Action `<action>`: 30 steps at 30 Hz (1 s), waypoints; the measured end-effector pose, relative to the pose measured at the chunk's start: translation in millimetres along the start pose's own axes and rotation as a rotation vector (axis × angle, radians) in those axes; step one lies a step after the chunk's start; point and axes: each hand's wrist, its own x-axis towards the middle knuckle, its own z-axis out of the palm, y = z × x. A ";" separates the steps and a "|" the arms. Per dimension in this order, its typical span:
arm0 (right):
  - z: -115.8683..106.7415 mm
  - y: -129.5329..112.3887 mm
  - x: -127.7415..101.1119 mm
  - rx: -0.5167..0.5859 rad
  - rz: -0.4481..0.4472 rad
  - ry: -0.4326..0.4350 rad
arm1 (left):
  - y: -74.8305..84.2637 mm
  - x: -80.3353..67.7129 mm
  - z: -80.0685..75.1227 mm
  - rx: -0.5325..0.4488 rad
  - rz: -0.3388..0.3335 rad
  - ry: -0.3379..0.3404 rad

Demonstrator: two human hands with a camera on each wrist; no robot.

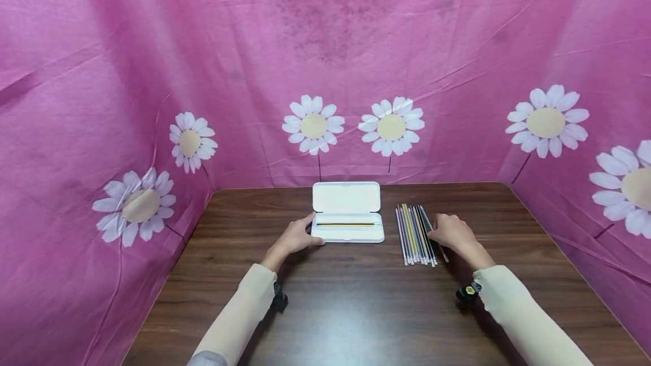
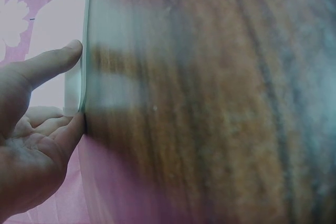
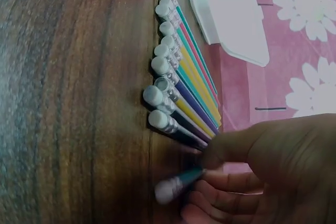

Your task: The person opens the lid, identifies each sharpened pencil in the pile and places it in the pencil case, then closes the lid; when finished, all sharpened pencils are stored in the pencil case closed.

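A white pencil case (image 1: 351, 235) lies with its lid raised at the back, and at least one dark-and-yellow pencil (image 1: 351, 224) rests inside. At its left end my left hand (image 1: 296, 236) holds the case, thumb at the front edge and fingers along the side. To the right of the case lies a row of colored pencils (image 1: 413, 236) with white eraser ends facing me. My right hand (image 1: 451, 231) pinches a dark green pencil (image 3: 184, 180) between thumb and fingers at the row's right side. The held pencil's eraser end is blurred; its far part is hidden by the hand.
The dark wooden table (image 1: 325, 298) carries the case and pencils near its back edge. A pink cloth (image 1: 244, 72) printed with white daisies hangs behind and along both sides.
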 end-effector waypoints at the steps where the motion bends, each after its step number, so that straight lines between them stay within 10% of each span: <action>1: 0.0 0.7 0.4 0.007 -0.002 0.006 | 0.1 0.3 0.0 -0.001 0.000 0.001; 18: -6.9 -11.4 1.4 0.032 -0.061 0.083 | -0.1 1.1 -0.1 0.001 0.002 0.005; 30: -25.0 -66.4 15.4 0.018 -0.202 0.101 | 0.4 0.5 1.4 -0.001 -0.014 -0.007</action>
